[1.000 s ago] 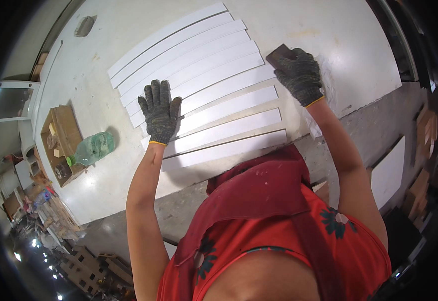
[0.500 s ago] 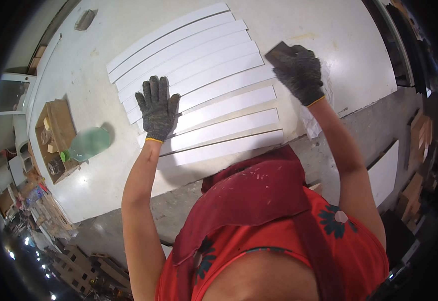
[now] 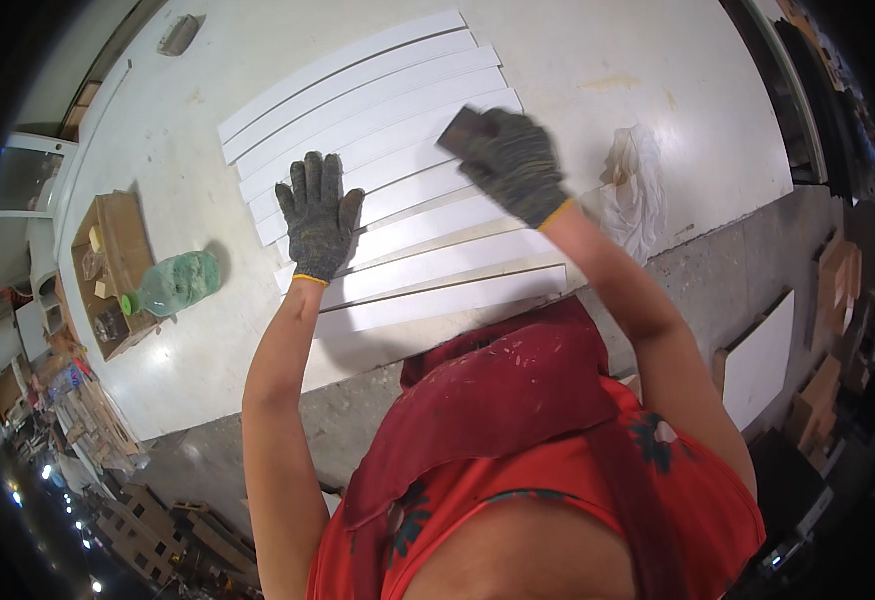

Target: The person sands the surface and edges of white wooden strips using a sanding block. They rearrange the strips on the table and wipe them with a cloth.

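Observation:
Several long white strips [image 3: 387, 85] lie side by side on a pale work table [image 3: 677, 70]. My left hand [image 3: 318, 218], in a dark knitted glove with a yellow cuff, rests flat on the strips near their left ends, fingers spread. In the same kind of glove, my right hand [image 3: 519, 165] is closed around a dark brown rectangular block [image 3: 464, 133], which looks like a sanding block. It is over the right part of the strips; motion blurs it slightly, and whether the block touches them I cannot tell.
Left on the table are an open cardboard box [image 3: 122, 240] with small pieces inside and a greenish plastic bottle [image 3: 179, 282] lying on its side. A crumpled whitish cloth or bag [image 3: 634, 190] lies at the right. A small grey object [image 3: 180, 36] sits at the far left.
My right hand has swept left with the block, from beside the strips' right ends to over them, uncovering the crumpled cloth or bag. My left hand has stayed in place.

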Demonstrator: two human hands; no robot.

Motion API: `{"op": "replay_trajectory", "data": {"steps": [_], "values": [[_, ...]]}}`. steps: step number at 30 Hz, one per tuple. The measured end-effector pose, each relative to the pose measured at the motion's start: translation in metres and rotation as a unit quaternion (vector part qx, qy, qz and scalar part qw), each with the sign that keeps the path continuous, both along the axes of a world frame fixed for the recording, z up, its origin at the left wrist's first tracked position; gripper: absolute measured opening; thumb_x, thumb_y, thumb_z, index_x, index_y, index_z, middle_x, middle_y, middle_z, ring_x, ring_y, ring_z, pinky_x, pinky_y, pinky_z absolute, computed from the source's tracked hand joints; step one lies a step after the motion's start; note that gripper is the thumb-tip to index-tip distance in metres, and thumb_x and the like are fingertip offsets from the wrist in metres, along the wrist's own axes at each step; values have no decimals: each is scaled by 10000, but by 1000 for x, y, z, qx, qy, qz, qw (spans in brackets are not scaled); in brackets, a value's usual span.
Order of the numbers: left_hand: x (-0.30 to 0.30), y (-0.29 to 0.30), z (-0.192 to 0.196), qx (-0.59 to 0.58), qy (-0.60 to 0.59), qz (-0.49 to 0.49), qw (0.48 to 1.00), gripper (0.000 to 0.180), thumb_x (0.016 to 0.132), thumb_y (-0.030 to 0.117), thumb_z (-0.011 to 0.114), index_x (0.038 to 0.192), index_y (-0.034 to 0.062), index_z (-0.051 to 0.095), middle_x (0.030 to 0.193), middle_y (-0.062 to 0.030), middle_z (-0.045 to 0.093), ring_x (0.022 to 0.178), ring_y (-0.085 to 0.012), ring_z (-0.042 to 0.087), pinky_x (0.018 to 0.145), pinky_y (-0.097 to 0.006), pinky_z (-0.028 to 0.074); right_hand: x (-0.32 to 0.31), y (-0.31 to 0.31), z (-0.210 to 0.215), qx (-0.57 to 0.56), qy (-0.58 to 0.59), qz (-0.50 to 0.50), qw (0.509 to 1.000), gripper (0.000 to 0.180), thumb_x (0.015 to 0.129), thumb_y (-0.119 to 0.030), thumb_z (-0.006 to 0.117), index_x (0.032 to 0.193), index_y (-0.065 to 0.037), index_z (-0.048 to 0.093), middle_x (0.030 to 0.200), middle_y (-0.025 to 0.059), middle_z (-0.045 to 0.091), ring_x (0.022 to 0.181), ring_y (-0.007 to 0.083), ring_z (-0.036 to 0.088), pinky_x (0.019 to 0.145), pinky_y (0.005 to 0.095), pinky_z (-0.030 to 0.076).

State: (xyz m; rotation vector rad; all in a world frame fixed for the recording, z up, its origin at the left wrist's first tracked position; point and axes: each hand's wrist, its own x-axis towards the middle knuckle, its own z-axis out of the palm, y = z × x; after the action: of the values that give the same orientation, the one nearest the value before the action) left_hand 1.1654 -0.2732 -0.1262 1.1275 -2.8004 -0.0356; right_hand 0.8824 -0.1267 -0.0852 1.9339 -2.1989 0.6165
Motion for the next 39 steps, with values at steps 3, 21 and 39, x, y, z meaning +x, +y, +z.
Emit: {"op": "replay_trajectory", "data": {"steps": [3,21,39], "values": [[-1,-3,0,1,-4,-4,1000,644,1004,491,442,1532,147,309,1595,-158,253,1477,-364,203,1184,-567,86,-16,-18,-14,62,-46,-86,993,373,722,-377,755,1062,-254,663,987,125,653,871,329,636,752,458,523],[-3,0,10,27,1,0,1000,655,995,475,456,1524,115,318,1592,-171,249,1477,-370,200,1186,-571,82,-96,-76,-22,-5,14,-223,975,264,839,-375,664,1096,-320,639,964,127,661,852,348,655,716,471,537],[2,1,8,17,62,9,998,641,968,482,513,1477,109,406,1552,-160,340,1446,-364,279,1173,-577,152,-155,-60,3,103,-75,-307,943,400,921,-577,510,1216,-346,649,1066,152,682,988,326,662,846,426,530]]}}
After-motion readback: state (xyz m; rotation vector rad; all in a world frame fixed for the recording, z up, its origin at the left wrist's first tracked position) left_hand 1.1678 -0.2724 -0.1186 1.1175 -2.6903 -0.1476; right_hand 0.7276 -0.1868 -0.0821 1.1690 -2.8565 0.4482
